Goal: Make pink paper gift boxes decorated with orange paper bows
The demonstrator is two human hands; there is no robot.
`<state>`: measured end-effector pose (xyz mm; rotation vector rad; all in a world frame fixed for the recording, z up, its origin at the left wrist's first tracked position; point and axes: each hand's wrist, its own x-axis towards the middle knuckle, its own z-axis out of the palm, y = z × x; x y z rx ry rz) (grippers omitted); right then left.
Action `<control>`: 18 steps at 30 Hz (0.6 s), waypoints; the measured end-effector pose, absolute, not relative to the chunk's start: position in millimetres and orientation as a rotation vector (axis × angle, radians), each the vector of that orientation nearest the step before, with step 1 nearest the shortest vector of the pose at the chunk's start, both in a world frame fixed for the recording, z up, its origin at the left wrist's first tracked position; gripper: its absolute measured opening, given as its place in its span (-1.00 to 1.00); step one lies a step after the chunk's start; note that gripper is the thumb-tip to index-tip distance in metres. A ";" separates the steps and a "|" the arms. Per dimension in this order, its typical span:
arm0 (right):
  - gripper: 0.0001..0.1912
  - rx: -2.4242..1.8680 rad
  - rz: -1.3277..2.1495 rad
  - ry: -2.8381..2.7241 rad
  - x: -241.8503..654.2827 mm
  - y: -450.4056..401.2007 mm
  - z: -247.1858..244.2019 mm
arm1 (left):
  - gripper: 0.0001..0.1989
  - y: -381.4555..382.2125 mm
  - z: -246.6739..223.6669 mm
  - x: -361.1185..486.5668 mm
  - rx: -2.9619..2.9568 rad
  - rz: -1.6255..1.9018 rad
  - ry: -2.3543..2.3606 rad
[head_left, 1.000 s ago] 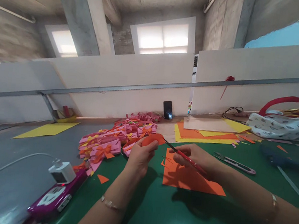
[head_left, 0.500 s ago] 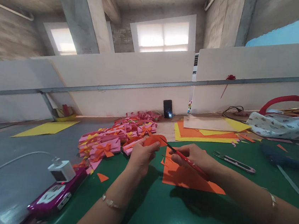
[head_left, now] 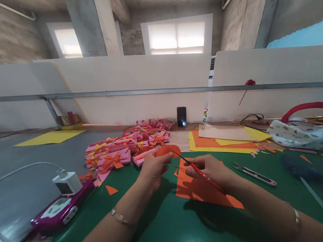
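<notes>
Between the thumb and fingers of my left hand point(head_left: 154, 166) is a rounded piece of orange paper point(head_left: 167, 149), held up above the green mat. My right hand point(head_left: 208, 170) grips red-handled tweezers or slim scissors point(head_left: 202, 174); which of the two I cannot tell. Their dark pointed tip reaches the right edge of the orange piece. Under my right hand lies an orange paper sheet point(head_left: 193, 188) flat on the green mat point(head_left: 156, 228). Left of my left hand is a pile of pink folded paper pieces with orange bows point(head_left: 112, 162).
Thread snips point(head_left: 254, 174) lie on the mat at right. Stacked coloured sheets point(head_left: 226, 133) sit behind my right hand, and a phone point(head_left: 181, 116) leans on the wall. A purple power strip point(head_left: 57, 208) with a charger point(head_left: 67, 183) is at front left. A patterned bag point(head_left: 304, 135) stands far right.
Both hands hold nearly the same pose. The orange piece has turned slightly, and the tool's tip stays at its edge.
</notes>
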<state>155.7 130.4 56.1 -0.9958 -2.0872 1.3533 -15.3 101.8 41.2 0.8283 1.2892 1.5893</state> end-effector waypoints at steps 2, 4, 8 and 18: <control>-0.46 -0.978 1.362 -2.101 155.3 130.3 56.5 | -0.73 101.8 41.4 -15.1 0.825 1.593 1.293; -0.45 -0.985 1.356 -2.101 155.0 130.1 57.0 | -0.74 101.6 41.4 -15.1 0.835 1.590 1.289; -0.47 -1.016 1.342 -2.110 155.4 130.2 56.6 | -0.76 101.2 41.2 -15.1 0.840 1.586 1.298; -0.51 -1.021 1.360 -2.087 155.8 129.8 54.9 | -0.75 102.1 41.9 -14.9 0.823 1.598 1.267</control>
